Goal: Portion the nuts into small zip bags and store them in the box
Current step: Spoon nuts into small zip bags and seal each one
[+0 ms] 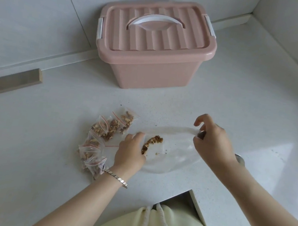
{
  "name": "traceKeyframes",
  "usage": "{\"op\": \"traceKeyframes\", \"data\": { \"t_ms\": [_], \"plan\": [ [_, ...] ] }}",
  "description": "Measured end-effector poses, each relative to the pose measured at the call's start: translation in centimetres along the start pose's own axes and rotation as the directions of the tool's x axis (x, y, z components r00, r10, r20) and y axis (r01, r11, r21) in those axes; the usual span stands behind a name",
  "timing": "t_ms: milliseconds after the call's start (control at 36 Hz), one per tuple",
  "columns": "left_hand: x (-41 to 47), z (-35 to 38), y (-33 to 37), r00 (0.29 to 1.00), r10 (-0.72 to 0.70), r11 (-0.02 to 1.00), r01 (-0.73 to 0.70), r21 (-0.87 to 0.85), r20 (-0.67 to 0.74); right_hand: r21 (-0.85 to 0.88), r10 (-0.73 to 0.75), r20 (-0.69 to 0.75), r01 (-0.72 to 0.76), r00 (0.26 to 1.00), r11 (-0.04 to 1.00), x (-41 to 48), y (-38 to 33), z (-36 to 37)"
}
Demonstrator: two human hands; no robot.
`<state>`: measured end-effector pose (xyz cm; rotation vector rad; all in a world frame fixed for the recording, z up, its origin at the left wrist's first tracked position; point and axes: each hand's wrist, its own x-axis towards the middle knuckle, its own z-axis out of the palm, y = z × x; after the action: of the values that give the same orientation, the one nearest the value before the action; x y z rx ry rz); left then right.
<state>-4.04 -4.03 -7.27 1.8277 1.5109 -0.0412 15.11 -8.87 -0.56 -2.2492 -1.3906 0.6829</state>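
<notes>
A pink lidded box (151,56) stands closed at the back of the counter. Several small zip bags (105,128) filled with walnut pieces lie in a curve at the left. A large clear bag (173,153) lies flat, with a small heap of walnuts (152,142) inside near its left end. My left hand (130,152) curls down over that end beside the nuts, holding an empty small zip bag (111,145) whose red strip sticks out to the left. My right hand (214,141) pinches the large bag's far right edge, lifting it, and also holds a metal spoon (240,159).
The white counter (47,138) meets tiled walls behind and to the right. A grey strip (9,82) lies along the left wall. A notch in the counter's front edge (190,195) is just before my body. Crumbs dot the surface.
</notes>
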Motion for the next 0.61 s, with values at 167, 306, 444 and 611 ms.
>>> {"op": "traceKeyframes", "data": {
  "t_ms": [167,306,444,611],
  "plan": [
    [-0.6,-0.1,0.7,0.979,-0.009,0.987,0.041,-0.155,0.202,0.052,-0.045,0.050,0.043,0.998,0.998,0.0,-1.0,-0.5],
    [-1.6,0.1,0.6,0.980,0.004,0.956,0.055,-0.288,0.198,-0.054,-0.123,0.296,0.145,0.947,0.988,-1.1,-1.5,0.1],
    [-1.9,0.8,0.5,0.989,-0.066,0.905,0.116,-0.409,0.135,-0.166,0.041,0.456,0.040,0.889,0.985,-1.5,-0.4,2.4],
    [-2.0,1.2,-0.1,0.994,-0.098,0.875,0.107,-0.471,0.045,-0.131,0.274,0.518,-0.242,0.810,0.961,-1.2,1.8,4.2]
  ]
}}
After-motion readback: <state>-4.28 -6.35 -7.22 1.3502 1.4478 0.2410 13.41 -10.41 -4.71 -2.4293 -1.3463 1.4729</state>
